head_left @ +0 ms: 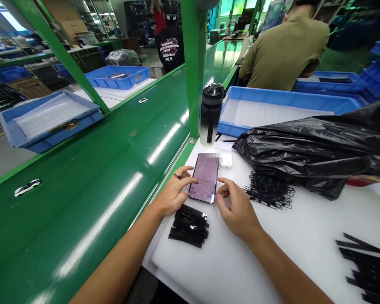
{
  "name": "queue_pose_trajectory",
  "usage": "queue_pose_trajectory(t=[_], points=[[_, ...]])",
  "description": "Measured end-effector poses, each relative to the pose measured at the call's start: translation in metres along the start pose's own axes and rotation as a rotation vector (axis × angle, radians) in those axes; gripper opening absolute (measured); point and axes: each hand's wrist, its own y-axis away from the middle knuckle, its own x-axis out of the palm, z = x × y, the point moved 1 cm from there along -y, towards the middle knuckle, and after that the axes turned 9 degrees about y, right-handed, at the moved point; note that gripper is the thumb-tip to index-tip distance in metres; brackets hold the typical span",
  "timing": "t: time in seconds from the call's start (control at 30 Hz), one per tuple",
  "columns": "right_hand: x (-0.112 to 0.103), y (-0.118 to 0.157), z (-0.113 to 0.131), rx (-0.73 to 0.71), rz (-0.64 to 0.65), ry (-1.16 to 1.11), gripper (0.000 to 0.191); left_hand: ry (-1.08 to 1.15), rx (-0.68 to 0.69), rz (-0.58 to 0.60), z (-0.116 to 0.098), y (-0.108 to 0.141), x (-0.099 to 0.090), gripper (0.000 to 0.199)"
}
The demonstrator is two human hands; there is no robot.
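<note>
A smartphone (205, 175) lies face up on the white work surface, its pinkish screen lit with an on-screen keyboard. At its left edge is my left hand (174, 192), fingers apart, the index finger reaching over the keyboard; a dark ring circles one finger. My right hand (236, 209) rests by the phone's right side, fingers loosely curled and apart, holding nothing. Close below the phone lies a stack of flat black strips (190, 226). Beyond the right hand is a pile of thin black frames (269, 190). A small white case (226, 160) sits at the phone's top right.
A dark bottle (211, 114) stands beside a green post (194, 67). Black plastic sheeting (316, 147) covers the right, before a blue tray (285, 99). More black strips (370, 270) lie at lower right. A green conveyor belt (91, 202) runs along the left. A co-worker (285, 50) sits ahead.
</note>
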Motion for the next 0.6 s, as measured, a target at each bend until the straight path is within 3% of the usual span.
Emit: queue_pose_trajectory(t=[0.3, 0.43, 0.6], points=[[-0.0024, 0.0007, 0.0009, 0.014, 0.014, -0.009, 0.036, -0.034, 0.048, 0.033, -0.0007, 0.0005, -0.0006, 0.046], [-0.0018, -0.0003, -0.0004, 0.005, 0.000, -0.009, 0.036, 0.022, 0.053, -0.010, 0.0003, -0.0001, -0.0006, 0.060], [-0.0013, 0.0005, 0.0002, -0.005, -0.005, -0.008, 0.036, 0.019, 0.051, -0.065, 0.0022, 0.0009, 0.0001, 0.061]])
